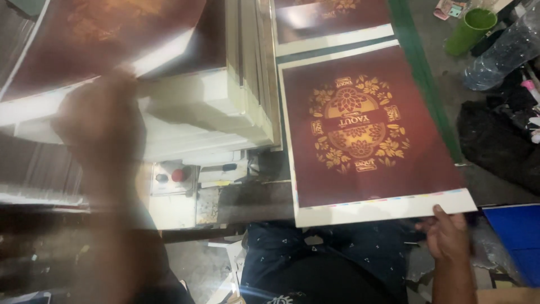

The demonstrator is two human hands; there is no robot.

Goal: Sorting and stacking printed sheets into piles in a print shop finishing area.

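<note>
From the head camera we see the printed sheet (pixel 371 132), dark red with a gold emblem, lying with its long axis running away from us, emblem upside down, white margin nearest. Our right hand (pixel 447 233) pinches its near right corner, thumb on top, forearm rising from below. Our left hand (pixel 101 121) is blurred against the paper stack (pixel 197 112); we cannot tell its grip.
</note>
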